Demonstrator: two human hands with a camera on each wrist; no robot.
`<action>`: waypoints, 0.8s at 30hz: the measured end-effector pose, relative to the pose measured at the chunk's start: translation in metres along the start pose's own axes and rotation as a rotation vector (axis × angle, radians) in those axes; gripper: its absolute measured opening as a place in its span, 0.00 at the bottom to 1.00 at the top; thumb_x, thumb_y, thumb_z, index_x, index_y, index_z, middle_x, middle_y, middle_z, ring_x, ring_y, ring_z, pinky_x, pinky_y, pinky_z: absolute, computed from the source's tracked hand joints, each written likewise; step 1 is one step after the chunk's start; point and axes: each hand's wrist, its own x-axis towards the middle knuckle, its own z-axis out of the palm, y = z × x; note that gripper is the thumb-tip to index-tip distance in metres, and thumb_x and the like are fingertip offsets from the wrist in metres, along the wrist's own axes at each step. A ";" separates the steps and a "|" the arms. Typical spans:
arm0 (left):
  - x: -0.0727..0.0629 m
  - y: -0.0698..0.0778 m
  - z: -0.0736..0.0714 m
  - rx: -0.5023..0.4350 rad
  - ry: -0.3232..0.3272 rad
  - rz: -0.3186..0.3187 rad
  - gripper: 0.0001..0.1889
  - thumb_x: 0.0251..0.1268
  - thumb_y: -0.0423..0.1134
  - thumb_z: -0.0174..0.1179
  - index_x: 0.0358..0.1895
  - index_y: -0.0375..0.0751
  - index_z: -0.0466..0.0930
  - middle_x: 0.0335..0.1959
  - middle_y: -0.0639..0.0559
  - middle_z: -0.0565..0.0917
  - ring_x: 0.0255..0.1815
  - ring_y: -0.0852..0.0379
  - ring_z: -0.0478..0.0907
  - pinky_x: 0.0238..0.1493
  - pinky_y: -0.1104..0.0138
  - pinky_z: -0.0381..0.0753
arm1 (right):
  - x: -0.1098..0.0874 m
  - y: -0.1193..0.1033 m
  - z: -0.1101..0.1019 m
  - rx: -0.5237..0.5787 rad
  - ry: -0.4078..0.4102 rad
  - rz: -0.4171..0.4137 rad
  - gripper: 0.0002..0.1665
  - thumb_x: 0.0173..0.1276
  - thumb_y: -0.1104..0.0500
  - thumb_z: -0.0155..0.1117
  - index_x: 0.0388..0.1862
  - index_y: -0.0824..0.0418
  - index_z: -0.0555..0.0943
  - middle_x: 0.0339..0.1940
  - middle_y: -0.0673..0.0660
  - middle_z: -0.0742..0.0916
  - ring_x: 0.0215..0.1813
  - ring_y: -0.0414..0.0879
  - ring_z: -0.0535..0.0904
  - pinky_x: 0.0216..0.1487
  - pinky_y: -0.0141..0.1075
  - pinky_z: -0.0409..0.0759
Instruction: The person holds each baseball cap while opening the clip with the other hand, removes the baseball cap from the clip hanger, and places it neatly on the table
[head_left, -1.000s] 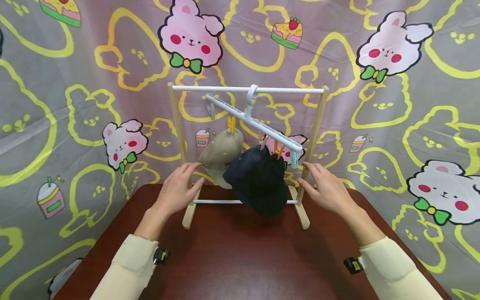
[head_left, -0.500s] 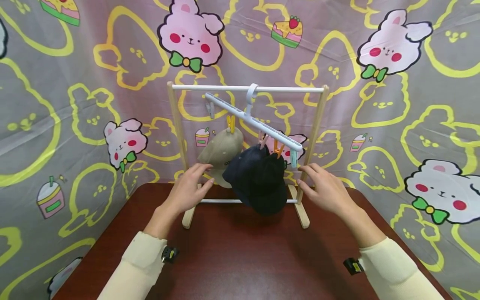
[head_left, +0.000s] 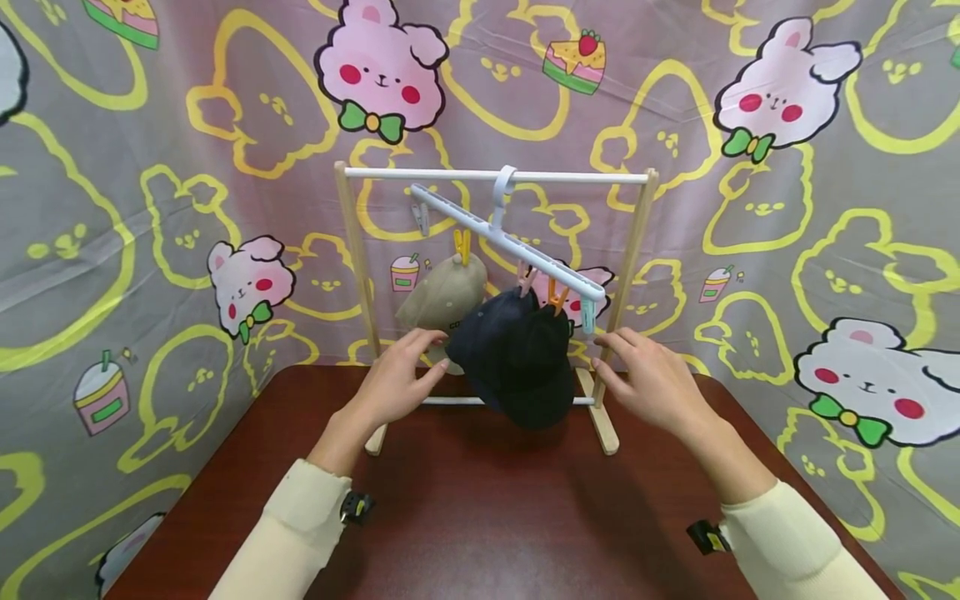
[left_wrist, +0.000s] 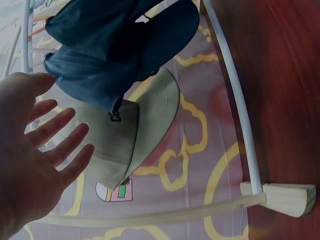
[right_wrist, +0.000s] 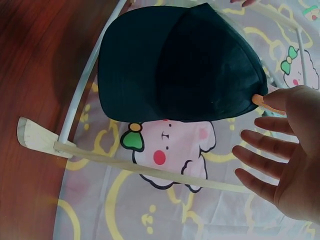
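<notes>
A grey curtain (head_left: 480,108) printed with yellow outlines and white, red-cheeked rabbits covers the background, and in front of it lies a dark reddish-brown tabletop (head_left: 480,508). Near its far edge stands a drying rack (head_left: 450,175) with pale wooden posts and feet and white crossbars. A light blue-grey hanger (head_left: 497,234) hooks over the top bar and slants across the head view from upper left to lower right. Three baseball caps hang below it: a tan baseball cap (head_left: 448,293) toward the left, a navy baseball cap (head_left: 480,346) overlapping it, and a black baseball cap (head_left: 538,371) foremost at the right, covering part of the navy one. The person's hands reach in from both sides, bare and holding nothing, fingers spread and loosely bent. The left hand (head_left: 401,377) is in front of the tan cap's lower part, its fingertips near the navy cap; whether they touch either is unclear. The right hand (head_left: 652,379) is near the rack's right post, just below a teal clip (head_left: 588,317) at the hanger's end. A yellow clip (head_left: 462,248) holds the tan cap, a pink clip (head_left: 527,280) the navy and an orange clip (head_left: 557,297) the black; a grey clip (head_left: 421,220) dangles at the left end.
</notes>
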 end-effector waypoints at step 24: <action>0.016 0.022 0.035 -0.099 -0.134 0.035 0.24 0.74 0.41 0.61 0.67 0.34 0.74 0.62 0.41 0.79 0.58 0.43 0.79 0.61 0.52 0.79 | 0.015 -0.031 -0.001 0.125 0.075 -0.048 0.28 0.74 0.52 0.63 0.69 0.60 0.76 0.46 0.51 0.89 0.36 0.45 0.85 0.33 0.45 0.81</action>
